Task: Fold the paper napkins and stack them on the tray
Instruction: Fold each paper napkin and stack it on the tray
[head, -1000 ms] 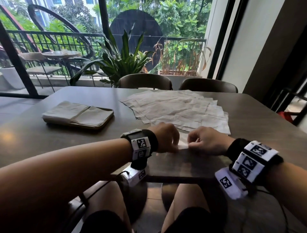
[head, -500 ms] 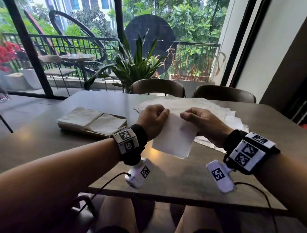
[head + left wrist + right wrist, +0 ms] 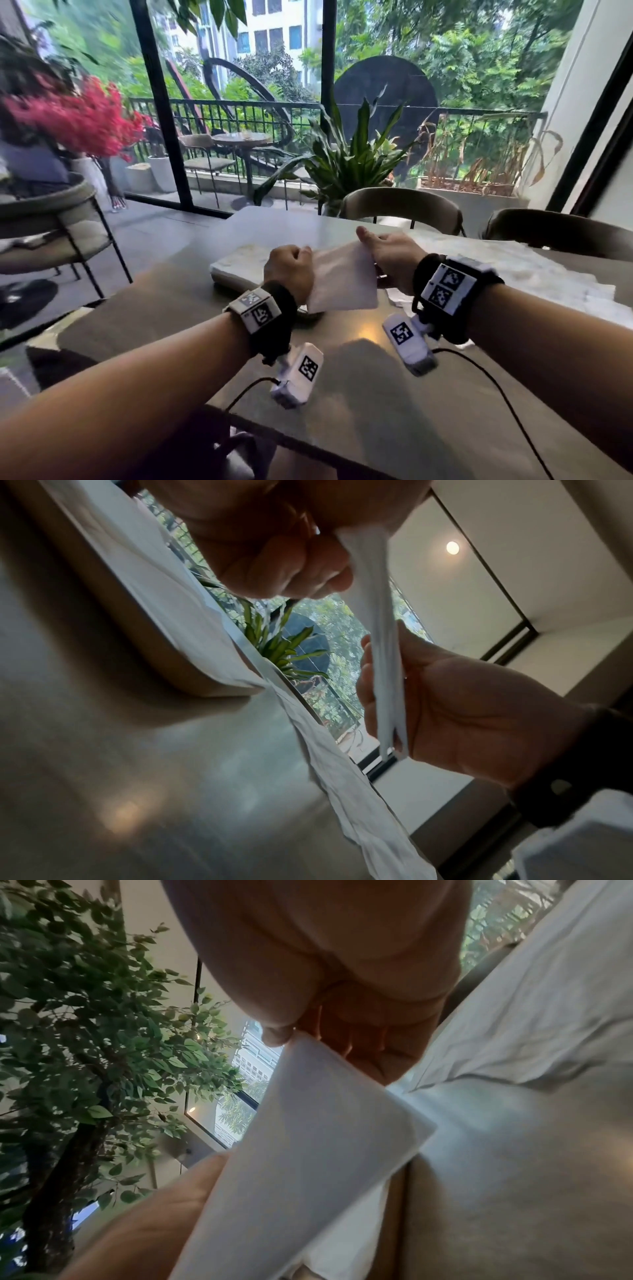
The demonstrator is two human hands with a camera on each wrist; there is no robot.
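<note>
Since half a second ago the folded napkin (image 3: 342,281) has travelled leftward in the head view, and it now hangs above the near right end of the tray (image 3: 239,274), where earlier it was held over bare bench (image 3: 376,394) to the tray's right. The view itself has swung left, bringing red flowers (image 3: 75,120) and a chair (image 3: 51,219) into the left of the frame.

The left hand (image 3: 289,274) is a closed fist, its grip pinching the napkin's left edge. The right hand (image 3: 394,260) holds the right edge, thumb on top and fingers (image 3: 368,669) underneath; the left wrist view shows the layered edge lying across those fingers.

Folded napkins (image 3: 239,257) already lie on the tray, partly hidden behind the left hand. The loose unfolded napkins (image 3: 513,270) spread over the right of the frame. Two chair backs (image 3: 400,209) stand at the bench's far edge, with a leafy plant (image 3: 349,161) behind them by the window.

The held napkin is white, smooth and roughly square, folded into several layers, tilted with its lower edge toward the camera and clear of the bench.
</note>
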